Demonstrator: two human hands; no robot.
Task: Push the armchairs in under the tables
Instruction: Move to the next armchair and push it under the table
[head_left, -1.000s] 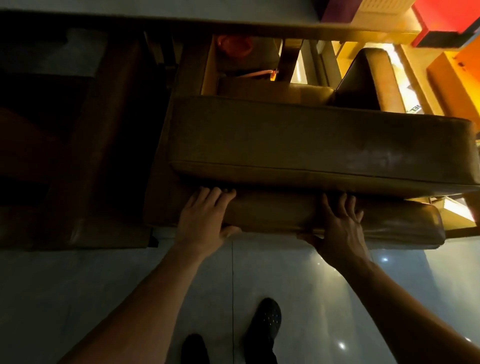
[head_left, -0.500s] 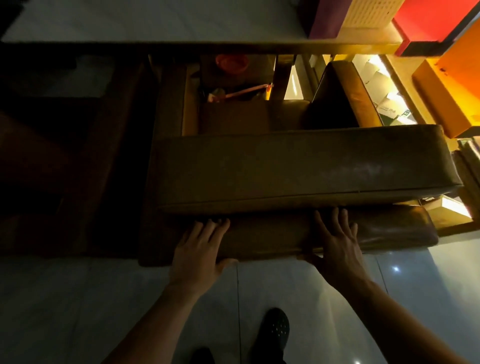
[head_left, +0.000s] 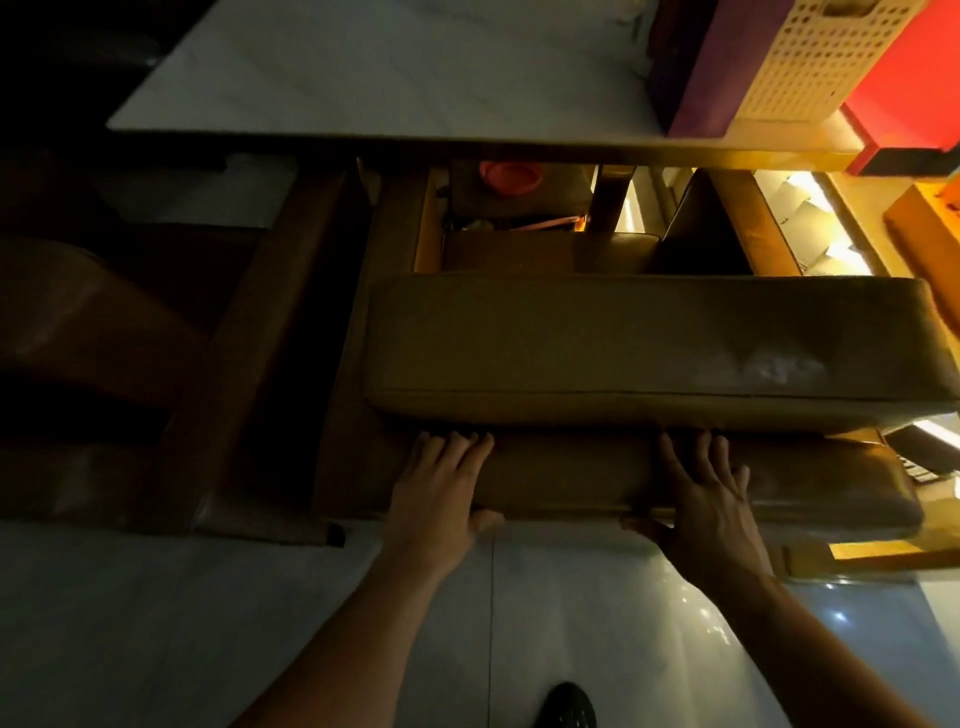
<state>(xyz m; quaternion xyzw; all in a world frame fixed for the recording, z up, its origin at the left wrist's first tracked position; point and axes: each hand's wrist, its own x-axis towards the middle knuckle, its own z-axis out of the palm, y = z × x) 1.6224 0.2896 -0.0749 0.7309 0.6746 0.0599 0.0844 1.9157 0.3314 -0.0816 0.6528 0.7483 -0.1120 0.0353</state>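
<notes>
A brown leather armchair (head_left: 649, 343) stands in front of me, its broad backrest top facing up and its seat reaching in under a white-topped table (head_left: 363, 78). My left hand (head_left: 441, 493) lies flat on the padded back roll below the backrest, fingers straight, thumb hooked under the lower edge. My right hand (head_left: 711, 499) presses the same roll further right, fingers spread and thumb under the edge. A second, darker armchair (head_left: 104, 332) sits to the left in shadow.
On the table's right end stand a purple box (head_left: 717, 67), a perforated cream basket (head_left: 810, 57) and a red box (head_left: 909, 78). An orange bowl (head_left: 511, 176) lies under the table. Pale glossy floor tiles (head_left: 156, 623) and my black shoe (head_left: 566, 706) are below.
The armchair has slid forward toward the table, its seat now further beneath the tabletop. Both hands stayed on the back roll and moved forward with it.
</notes>
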